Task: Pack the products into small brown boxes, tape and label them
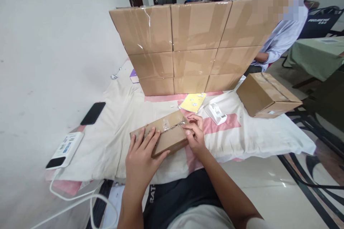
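Note:
A flat brown cardboard box (172, 139) lies at a slant on the cloth-covered table in front of me. Its lid seam is ragged, and a strip of clear tape (166, 123) crosses the top. My left hand (142, 150) rests on the box's left part, fingers spread, thumb along the near edge. At the right end of the seam, my right hand (196, 135) has its fingertips pinched on a crinkled bit of clear tape. Just beyond the right hand are a white tape dispenser (217, 114) and a yellow patterned card (193, 102).
A wall of stacked, taped cardboard boxes (195, 35) stands at the back. To the right sits a larger box (268, 94). A phone (93, 113) and a white power strip (66, 150) with a cable are at left. Behind the boxes sits another person (286, 39).

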### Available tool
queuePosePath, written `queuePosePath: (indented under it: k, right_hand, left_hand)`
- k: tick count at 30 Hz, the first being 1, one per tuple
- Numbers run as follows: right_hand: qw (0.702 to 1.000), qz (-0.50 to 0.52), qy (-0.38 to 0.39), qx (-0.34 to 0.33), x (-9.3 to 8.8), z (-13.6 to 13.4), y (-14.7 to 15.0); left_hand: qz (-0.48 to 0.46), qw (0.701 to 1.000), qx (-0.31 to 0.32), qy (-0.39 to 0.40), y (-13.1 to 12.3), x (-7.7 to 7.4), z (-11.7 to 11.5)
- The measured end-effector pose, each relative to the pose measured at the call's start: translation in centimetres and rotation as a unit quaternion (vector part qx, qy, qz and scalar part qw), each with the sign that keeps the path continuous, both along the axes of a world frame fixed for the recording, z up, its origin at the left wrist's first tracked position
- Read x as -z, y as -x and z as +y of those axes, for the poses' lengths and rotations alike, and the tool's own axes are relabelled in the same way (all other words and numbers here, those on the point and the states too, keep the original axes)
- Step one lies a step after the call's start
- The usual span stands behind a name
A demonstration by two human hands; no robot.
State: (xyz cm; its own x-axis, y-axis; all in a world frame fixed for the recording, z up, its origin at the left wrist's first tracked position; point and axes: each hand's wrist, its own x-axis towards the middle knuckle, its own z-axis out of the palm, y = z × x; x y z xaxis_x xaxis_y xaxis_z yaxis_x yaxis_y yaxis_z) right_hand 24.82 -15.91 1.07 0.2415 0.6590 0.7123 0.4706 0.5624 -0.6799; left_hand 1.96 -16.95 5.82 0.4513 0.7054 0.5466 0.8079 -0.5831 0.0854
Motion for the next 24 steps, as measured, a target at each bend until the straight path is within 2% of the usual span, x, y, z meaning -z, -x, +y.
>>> queuePosePath:
  k: [3,6,9,12,15,17,20,24]
  right_hand:
    - [1.0,0.005,0.011,-0.02,1.1,-0.6,-1.0]
    - [0.997,0.013,0.056,0.042,1.5,0.2,-4.0]
    - [0.976,-0.016,0.178,0.123,0.8,3.8,-8.2]
    - [0.958,-0.049,0.249,0.137,-0.3,9.2,-11.1]
    - [0.936,-0.087,0.307,0.145,-0.5,14.1,-11.5]
    - [0.92,-0.109,0.342,0.157,-0.2,16.0,-11.0]
    - [0.909,-0.126,0.361,0.163,0.1,17.2,-10.3]
    - [0.929,-0.126,0.326,0.121,-0.3,16.4,-10.2]
  left_hand:
    - [-0.011,1.0,-0.019,-0.006,0.5,0.0,0.4]
    - [-0.013,0.999,-0.035,-0.005,0.8,0.0,1.3]
    - [-0.007,0.999,-0.034,-0.006,0.7,0.0,2.1]
    - [-0.006,1.0,-0.03,-0.001,0.4,-0.1,2.4]
    - [0.001,0.999,-0.035,0.015,0.2,-0.3,2.3]
    - [0.011,0.999,-0.042,0.019,0.1,-0.5,2.1]
    - [0.027,0.999,-0.045,0.017,0.1,-0.8,2.1]
    - [0.045,0.998,-0.037,0.024,0.4,-1.1,2.7]
